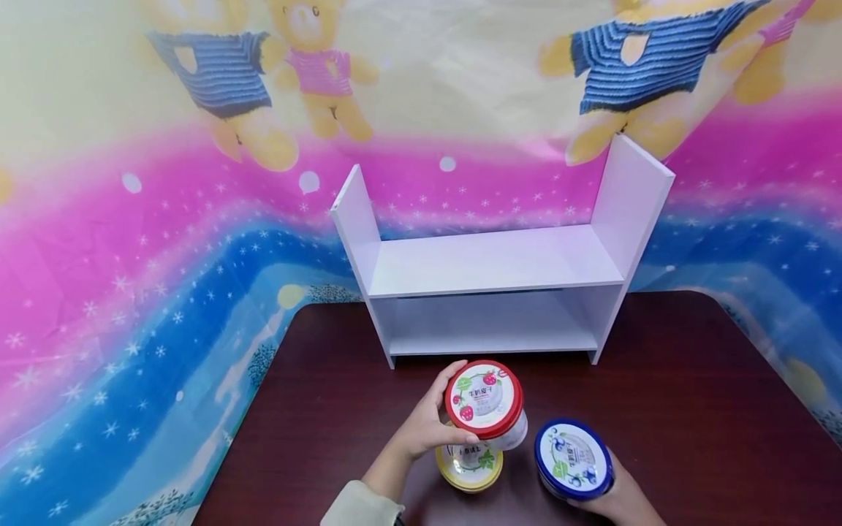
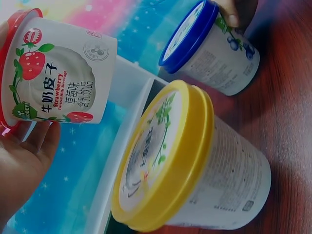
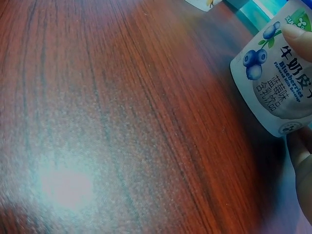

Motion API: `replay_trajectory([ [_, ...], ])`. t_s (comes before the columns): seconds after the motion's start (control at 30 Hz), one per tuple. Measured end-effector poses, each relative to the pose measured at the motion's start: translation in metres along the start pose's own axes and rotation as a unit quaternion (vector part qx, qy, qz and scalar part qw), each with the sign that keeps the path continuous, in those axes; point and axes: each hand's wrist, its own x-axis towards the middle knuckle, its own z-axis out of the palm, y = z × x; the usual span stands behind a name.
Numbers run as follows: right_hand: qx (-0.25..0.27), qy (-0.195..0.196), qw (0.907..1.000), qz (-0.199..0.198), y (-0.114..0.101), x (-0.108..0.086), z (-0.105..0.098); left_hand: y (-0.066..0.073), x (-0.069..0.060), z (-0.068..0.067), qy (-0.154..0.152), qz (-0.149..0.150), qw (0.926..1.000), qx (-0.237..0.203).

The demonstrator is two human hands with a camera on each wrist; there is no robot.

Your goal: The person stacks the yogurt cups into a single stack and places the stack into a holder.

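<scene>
The left hand (image 1: 427, 424) grips a red-lidded strawberry cup (image 1: 483, 398) by its lid rim, thumb at the near side. In the left wrist view that strawberry cup (image 2: 63, 73) is held up off the table, left of a yellow-lidded cup (image 2: 229, 175). Seen from the head, the yellow-lidded cup (image 1: 470, 475) stands partly hidden beneath the red one. On the right, the right hand (image 1: 621, 497) holds a blue-lidded blueberry cup (image 1: 574, 460) from its right side. The right wrist view shows the thumb on the label of the blueberry cup (image 3: 273, 73).
A white two-level shelf (image 1: 493, 263) with raised side panels stands at the back of the dark wood table (image 1: 710, 409). Behind it hangs a patterned cloth (image 1: 197, 307) with bears and snowflakes.
</scene>
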Motion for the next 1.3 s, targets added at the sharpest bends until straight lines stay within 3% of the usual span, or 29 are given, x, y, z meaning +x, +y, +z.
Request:
replay_trajectory([
  [0.33, 0.031, -0.007, 0.9994, 0.018, -0.002, -0.001, 0.001, 0.004, 0.009, 0.012, -0.008, -0.034, 0.9989, 0.031],
  [0.53, 0.053, 0.013, 0.9981, -0.029, 0.0, 0.0, 0.004, -0.001, 0.015, 0.02, -0.014, -0.022, 0.9991, 0.034],
  [0.63, 0.086, 0.004, 0.9958, -0.032, 0.0, 0.001, 0.005, -0.002, 0.018, 0.024, -0.017, -0.022, 0.9988, 0.041],
  [0.77, 0.123, -0.022, 0.9922, 0.001, -0.002, 0.004, 0.005, -0.001, 0.023, 0.03, -0.021, -0.028, 0.9981, 0.05],
  [0.87, 0.139, -0.038, 0.9896, 0.002, -0.003, 0.005, 0.004, -0.002, 0.027, 0.035, -0.03, -0.021, 0.9981, 0.05],
  [1.03, 0.177, -0.062, 0.982, -0.025, -0.003, 0.005, 0.004, -0.005, 0.031, 0.04, -0.04, -0.013, 0.9971, 0.063],
  [1.3, 0.164, -0.057, 0.9839, -0.045, -0.003, 0.005, 0.004, -0.008, 0.036, 0.048, -0.047, -0.033, 0.9933, 0.1],
])
